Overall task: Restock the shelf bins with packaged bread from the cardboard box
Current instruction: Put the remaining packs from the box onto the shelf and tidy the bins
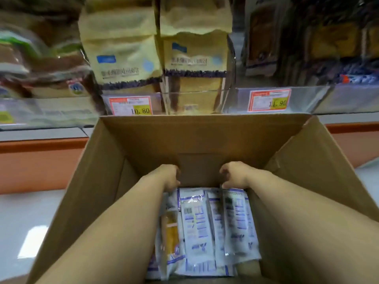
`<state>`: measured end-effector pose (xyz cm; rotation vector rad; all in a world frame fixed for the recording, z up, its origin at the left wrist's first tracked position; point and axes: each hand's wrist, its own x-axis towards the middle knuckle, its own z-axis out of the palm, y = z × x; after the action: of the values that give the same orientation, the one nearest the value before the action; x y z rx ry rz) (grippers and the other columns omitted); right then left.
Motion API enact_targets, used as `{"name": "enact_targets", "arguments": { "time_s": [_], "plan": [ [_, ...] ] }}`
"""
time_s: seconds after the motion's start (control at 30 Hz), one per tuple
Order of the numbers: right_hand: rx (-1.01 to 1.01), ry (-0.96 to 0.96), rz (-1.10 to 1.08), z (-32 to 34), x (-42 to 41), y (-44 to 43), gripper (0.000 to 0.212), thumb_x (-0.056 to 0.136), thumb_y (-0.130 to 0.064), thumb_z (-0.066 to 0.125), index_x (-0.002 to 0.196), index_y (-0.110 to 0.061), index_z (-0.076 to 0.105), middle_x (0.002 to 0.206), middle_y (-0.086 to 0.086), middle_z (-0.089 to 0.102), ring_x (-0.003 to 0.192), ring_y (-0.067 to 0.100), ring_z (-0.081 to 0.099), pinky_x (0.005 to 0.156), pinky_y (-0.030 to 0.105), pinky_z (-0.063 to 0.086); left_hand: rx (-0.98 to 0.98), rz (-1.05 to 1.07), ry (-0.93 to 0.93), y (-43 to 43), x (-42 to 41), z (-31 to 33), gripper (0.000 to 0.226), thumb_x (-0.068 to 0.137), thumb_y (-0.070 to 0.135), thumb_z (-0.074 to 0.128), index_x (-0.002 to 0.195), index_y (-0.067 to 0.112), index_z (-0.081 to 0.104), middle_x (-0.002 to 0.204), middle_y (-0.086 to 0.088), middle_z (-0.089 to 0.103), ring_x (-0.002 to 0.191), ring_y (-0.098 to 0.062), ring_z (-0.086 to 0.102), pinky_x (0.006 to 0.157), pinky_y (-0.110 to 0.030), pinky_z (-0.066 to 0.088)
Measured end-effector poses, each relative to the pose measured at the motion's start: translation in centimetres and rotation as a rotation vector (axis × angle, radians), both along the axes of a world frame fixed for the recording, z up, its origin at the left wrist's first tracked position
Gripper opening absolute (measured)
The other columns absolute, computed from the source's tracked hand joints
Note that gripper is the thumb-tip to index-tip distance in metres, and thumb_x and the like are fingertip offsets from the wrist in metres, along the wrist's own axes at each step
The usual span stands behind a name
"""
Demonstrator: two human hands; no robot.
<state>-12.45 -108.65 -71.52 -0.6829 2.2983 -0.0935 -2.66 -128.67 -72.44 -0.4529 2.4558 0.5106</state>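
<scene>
In the box (143, 140), left hand (167, 177) and right hand (234, 175) curl fingers (176, 172) over the bread packs' (196, 228) far ends, touching; grip cannot be told.

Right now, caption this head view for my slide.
Left hand and right hand reach into a cardboard box at the bread packets, below stocked shelf bins.
</scene>
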Motion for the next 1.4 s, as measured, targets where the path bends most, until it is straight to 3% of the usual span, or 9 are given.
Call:
{"name": "enact_targets", "arguments": {
  "time_s": [0.23,0.4,0.6,0.67,0.73,0.8,0.97,1.23,1.4],
  "plan": [
    [0.023,-0.120,-0.365,-10.2,0.6,3.0,0.064,0.078,-0.029,0.074,0.129,-0.007,0.043,0.132,0.016,0.050,0.122,0.030,0.047,0.090,0.026,0.040,0.071,-0.031,-0.104,0.0,-0.4,-8.6,0.039,0.090,0.023,0.057,0.127,0.013,0.053,0.126,-0.011,0.060,0.112,-0.028,0.057,0.093,-0.033,0.047],
    [-0.095,-0.175,-0.702,-14.8,2.8,4.3,0.102,0.069,-0.035,0.082,0.146,-0.007,0.020,0.137,0.018,0.046,0.123,0.032,0.047,0.100,0.033,0.042,0.230,0.145,-0.062,1.9,1.4,-12.4,0.069,0.089,0.020,0.061,0.148,0.010,0.027,0.144,-0.015,0.044,0.130,-0.027,0.044,0.098,-0.024,0.035],
    [-0.394,-0.152,-0.872,-16.0,5.9,3.9,0.110,0.062,-0.032,0.088,0.148,-0.016,0.021,0.132,0.006,0.056,0.119,0.025,0.055,0.102,0.034,0.043,0.428,0.494,0.198,4.4,2.6,-13.5,0.068,0.086,0.010,0.064,0.145,0.015,0.032,0.117,-0.008,0.056,0.103,-0.021,0.056,0.082,-0.018,0.036],
    [-0.397,-0.182,-0.935,-16.2,6.4,3.6,0.097,0.064,-0.028,0.087,0.143,-0.012,0.033,0.127,0.005,0.059,0.114,0.024,0.058,0.097,0.030,0.044,0.516,0.686,0.230,4.8,2.8,-14.0,0.063,0.085,0.006,0.066,0.141,0.011,0.037,0.101,-0.001,0.055,0.092,-0.015,0.055,0.075,-0.016,0.037],
    [-0.423,-0.215,-0.980,-16.3,6.6,3.4,0.065,0.062,-0.025,0.088,0.117,-0.015,0.053,0.106,0.005,0.070,0.093,0.022,0.066,0.087,0.036,0.052,0.593,0.790,0.195,5.0,3.0,-14.6,0.055,0.086,0.005,0.066,0.135,0.004,0.042,0.089,0.003,0.052,0.080,-0.012,0.054,0.064,-0.012,0.040],
    [-0.473,-0.271,-1.024,-16.2,6.5,3.3,0.054,0.063,-0.020,0.088,0.105,-0.017,0.054,0.090,0.005,0.071,0.080,0.023,0.067,0.081,0.043,0.055,0.672,0.839,0.145,5.2,3.2,-14.9,0.055,0.086,0.007,0.067,0.136,0.004,0.043,0.090,0.002,0.051,0.074,-0.010,0.053,0.066,-0.014,0.044],
    [-0.554,-0.339,-0.987,-14.9,5.9,2.5,0.054,0.073,-0.015,0.082,0.112,-0.021,0.045,0.099,0.004,0.067,0.084,0.019,0.065,0.072,0.028,0.050,0.601,0.653,0.031,5.7,3.4,-14.7,0.080,0.082,0.020,0.073,0.148,0.023,0.027,0.144,-0.004,0.032,0.125,-0.022,0.046,0.095,-0.026,0.040],
    [-0.279,-0.387,-0.588,-8.5,2.7,1.0,0.040,0.073,-0.007,0.080,0.095,-0.012,0.047,0.088,0.003,0.062,0.061,0.012,0.057,0.054,0.021,0.050,0.312,0.188,-0.111,4.0,2.0,-8.0,0.070,0.085,0.008,0.061,0.147,0.015,0.031,0.134,-0.010,0.054,0.109,-0.022,0.059,0.073,-0.018,0.042],
    [-0.185,-0.279,-0.320,-1.2,2.2,0.0,0.034,0.071,-0.014,0.082,0.085,-0.017,0.051,0.094,0.005,0.065,0.077,0.017,0.063,0.077,0.033,0.056,0.233,-0.015,-0.134,3.1,1.6,-1.0,0.062,0.082,0.005,0.065,0.139,0.011,0.041,0.124,-0.011,0.059,0.098,-0.024,0.061,0.066,-0.023,0.044]
  ]
}}
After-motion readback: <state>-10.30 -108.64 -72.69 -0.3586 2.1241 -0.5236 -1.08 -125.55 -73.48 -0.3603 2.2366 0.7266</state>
